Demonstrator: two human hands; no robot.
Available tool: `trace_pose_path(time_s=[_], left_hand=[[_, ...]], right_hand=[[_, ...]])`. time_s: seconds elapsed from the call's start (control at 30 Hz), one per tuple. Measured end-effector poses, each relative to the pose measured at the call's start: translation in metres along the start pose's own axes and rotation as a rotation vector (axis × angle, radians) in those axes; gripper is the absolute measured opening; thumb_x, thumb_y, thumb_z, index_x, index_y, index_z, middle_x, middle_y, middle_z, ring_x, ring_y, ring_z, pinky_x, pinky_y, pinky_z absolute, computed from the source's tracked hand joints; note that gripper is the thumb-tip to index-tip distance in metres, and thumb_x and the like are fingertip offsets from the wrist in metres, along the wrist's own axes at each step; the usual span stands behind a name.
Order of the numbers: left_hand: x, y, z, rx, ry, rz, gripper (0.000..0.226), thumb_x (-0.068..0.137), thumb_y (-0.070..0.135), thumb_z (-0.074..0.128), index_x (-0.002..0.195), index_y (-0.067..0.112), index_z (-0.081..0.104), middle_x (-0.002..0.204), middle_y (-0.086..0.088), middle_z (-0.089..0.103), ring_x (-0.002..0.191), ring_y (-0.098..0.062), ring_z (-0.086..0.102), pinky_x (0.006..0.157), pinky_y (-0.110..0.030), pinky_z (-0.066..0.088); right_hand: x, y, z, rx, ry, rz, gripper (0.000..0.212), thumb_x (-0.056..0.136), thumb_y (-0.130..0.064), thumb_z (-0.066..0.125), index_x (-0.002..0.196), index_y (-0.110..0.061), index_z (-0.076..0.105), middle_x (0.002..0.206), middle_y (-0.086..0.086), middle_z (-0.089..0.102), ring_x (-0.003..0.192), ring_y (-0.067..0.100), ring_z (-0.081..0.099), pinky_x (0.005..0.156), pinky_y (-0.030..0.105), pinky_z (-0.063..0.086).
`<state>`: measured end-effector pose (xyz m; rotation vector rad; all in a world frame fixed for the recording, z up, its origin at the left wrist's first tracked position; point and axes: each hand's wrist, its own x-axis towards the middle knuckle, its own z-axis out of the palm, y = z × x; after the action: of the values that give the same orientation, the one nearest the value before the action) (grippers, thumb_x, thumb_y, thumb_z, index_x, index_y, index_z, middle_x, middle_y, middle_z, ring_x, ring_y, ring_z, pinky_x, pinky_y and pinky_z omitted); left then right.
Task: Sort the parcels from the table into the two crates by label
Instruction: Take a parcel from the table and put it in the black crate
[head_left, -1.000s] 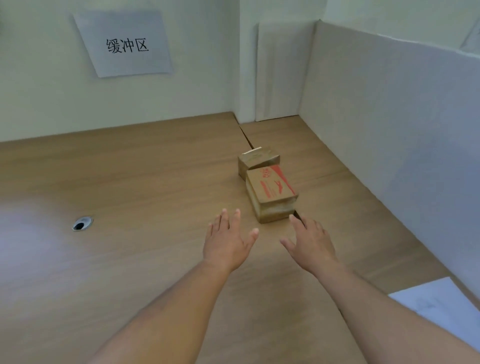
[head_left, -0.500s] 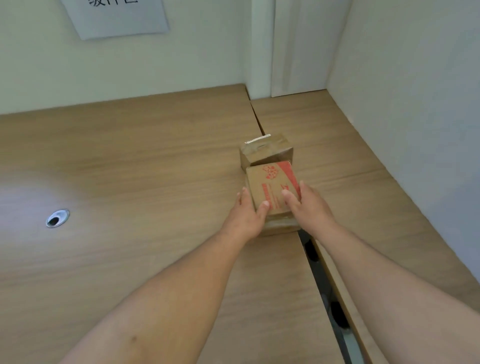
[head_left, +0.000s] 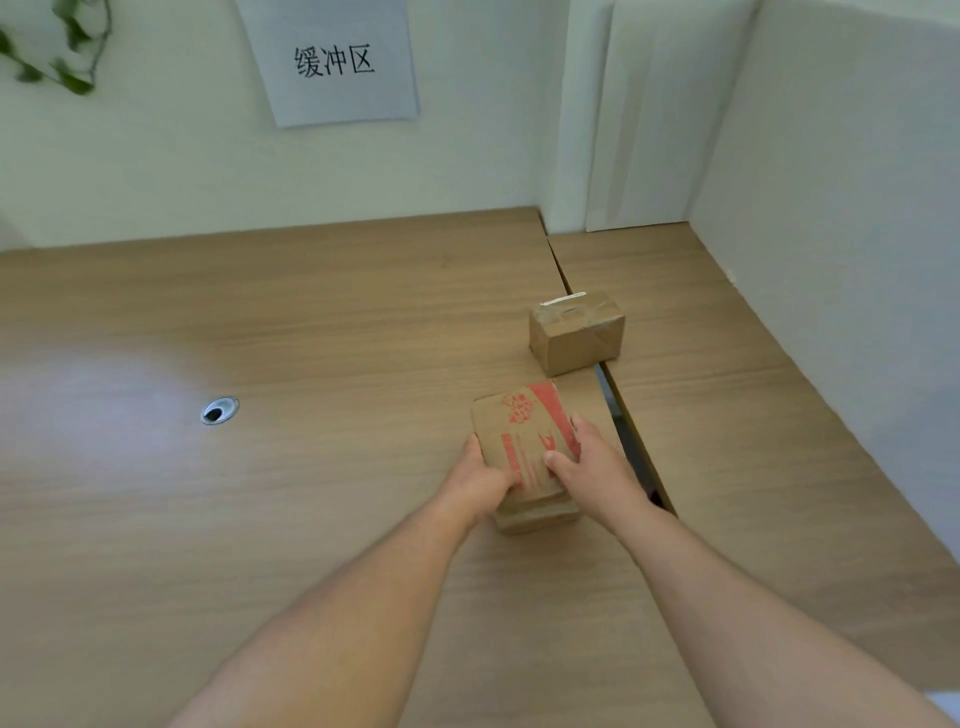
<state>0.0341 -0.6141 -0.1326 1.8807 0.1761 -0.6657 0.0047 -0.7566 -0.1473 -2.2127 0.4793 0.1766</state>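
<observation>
Grip on from both sides: the left hand (head_left: 480, 483) clamps the left flank of the red-printed parcel (head_left: 519, 441), thumb lying across the top face, while the right hand (head_left: 592, 467) takes the opposite flank, thumb also on top and the other fingers hidden down the far side. The box sits squarely between the two hands, red artwork facing up, its long side running away from the person. Whether it rests on the table (head_left: 311, 338) or hangs just above it cannot be told from this angle. Behind it and a little to the right, apart from it, stands the plain parcel (head_left: 576, 335), brown, taped across the top, with a pale strip along its back edge. It straddles the dark seam (head_left: 621, 415) where two wooden tabletops meet, and that seam runs on past the right hand. Off to the left, well apart, a round metal cable hole (head_left: 220, 410) shows in the wood. On the back wall hangs a paper sign (head_left: 332, 62) with three Chinese characters, green leaves (head_left: 52, 47) dangle in the top-left corner, and a white partition (head_left: 831, 208) closes off the right side.
</observation>
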Motion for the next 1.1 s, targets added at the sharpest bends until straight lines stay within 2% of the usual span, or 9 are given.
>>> trace_pose_path(time_s=[0.1, 0.2, 0.33, 0.43, 0.53, 0.6, 0.8, 0.97, 1.1], left_hand=[[-0.03, -0.014, -0.028, -0.027, 0.037, 0.002, 0.048, 0.087, -0.006, 0.057, 0.126, 0.019, 0.043, 0.111, -0.004, 0.064, 0.096, -0.02, 0.06, 0.069, -0.027, 0.052], [-0.057, -0.036, -0.059, -0.025, 0.102, -0.023, 0.05, 0.085, -0.008, 0.056, 0.126, 0.017, 0.042, 0.111, -0.007, 0.064, 0.095, -0.021, 0.061, 0.061, -0.026, 0.052], [-0.098, -0.069, -0.106, -0.034, 0.189, -0.062, 0.05, 0.076, 0.002, 0.063, 0.12, 0.016, 0.045, 0.117, -0.011, 0.062, 0.102, -0.026, 0.062, 0.084, -0.039, 0.057], [-0.13, -0.1, -0.144, -0.06, 0.254, -0.07, 0.066, 0.063, 0.021, 0.062, 0.127, 0.021, 0.045, 0.12, -0.009, 0.059, 0.103, -0.027, 0.062, 0.088, -0.045, 0.056], [-0.173, -0.127, -0.181, -0.128, 0.344, -0.095, 0.058, 0.084, 0.035, 0.064, 0.136, 0.023, 0.041, 0.125, -0.004, 0.055, 0.108, -0.023, 0.057, 0.09, -0.04, 0.052], [-0.196, -0.149, -0.209, -0.168, 0.396, -0.121, 0.052, 0.092, 0.05, 0.055, 0.134, 0.022, 0.041, 0.125, -0.001, 0.053, 0.108, -0.021, 0.052, 0.088, -0.037, 0.048], [-0.271, -0.222, -0.288, -0.325, 0.596, -0.167, 0.078, 0.083, 0.077, 0.037, 0.132, 0.016, 0.043, 0.129, -0.005, 0.053, 0.116, -0.027, 0.053, 0.087, -0.046, 0.053], [-0.33, -0.285, -0.336, -0.458, 0.718, -0.184, 0.115, 0.049, 0.092, 0.032, 0.14, 0.022, 0.041, 0.129, -0.008, 0.055, 0.112, -0.029, 0.057, 0.076, -0.039, 0.056], [-0.387, -0.331, -0.372, -0.512, 0.881, -0.179, 0.081, 0.085, 0.074, 0.034, 0.136, 0.011, 0.043, 0.121, -0.012, 0.059, 0.106, -0.029, 0.059, 0.083, -0.042, 0.056]], right_hand=[[-0.027, -0.022, 0.014, 0.005, -0.057, -0.023, 0.052, 0.093, -0.028, 0.059, 0.138, -0.026, 0.036, 0.123, -0.003, 0.06, 0.112, 0.019, 0.06, 0.091, 0.038, 0.053], [-0.051, -0.043, 0.035, -0.023, -0.101, -0.041, 0.065, 0.087, -0.029, 0.067, 0.141, -0.021, 0.032, 0.121, 0.001, 0.062, 0.111, 0.024, 0.06, 0.095, 0.045, 0.051], [-0.089, -0.074, 0.072, -0.075, -0.159, -0.102, 0.068, 0.081, -0.028, 0.072, 0.138, -0.02, 0.037, 0.114, 0.003, 0.064, 0.107, 0.026, 0.061, 0.091, 0.043, 0.051], [-0.116, -0.098, 0.106, -0.079, -0.239, -0.185, 0.061, 0.079, -0.025, 0.072, 0.133, -0.027, 0.043, 0.116, 0.002, 0.065, 0.105, 0.024, 0.06, 0.087, 0.036, 0.052], [-0.146, -0.125, 0.144, -0.076, -0.319, -0.263, 0.055, 0.084, -0.03, 0.068, 0.133, -0.024, 0.045, 0.119, 0.001, 0.064, 0.107, 0.022, 0.059, 0.088, 0.032, 0.048], [-0.171, -0.145, 0.169, -0.04, -0.376, -0.309, 0.048, 0.089, -0.04, 0.062, 0.131, -0.022, 0.048, 0.119, -0.002, 0.062, 0.108, 0.018, 0.058, 0.088, 0.032, 0.046], [-0.244, -0.203, 0.253, -0.1, -0.475, -0.398, 0.062, 0.093, -0.065, 0.037, 0.128, -0.017, 0.052, 0.113, -0.004, 0.059, 0.104, 0.017, 0.055, 0.082, 0.033, 0.043], [-0.297, -0.242, 0.318, -0.191, -0.513, -0.488, 0.071, 0.092, -0.069, 0.028, 0.125, -0.012, 0.053, 0.112, 0.004, 0.06, 0.101, 0.021, 0.055, 0.079, 0.036, 0.042], [-0.348, -0.271, 0.378, -0.211, -0.592, -0.599, 0.067, 0.093, -0.068, 0.026, 0.118, -0.014, 0.057, 0.106, 0.004, 0.062, 0.097, 0.021, 0.058, 0.082, 0.037, 0.046]])
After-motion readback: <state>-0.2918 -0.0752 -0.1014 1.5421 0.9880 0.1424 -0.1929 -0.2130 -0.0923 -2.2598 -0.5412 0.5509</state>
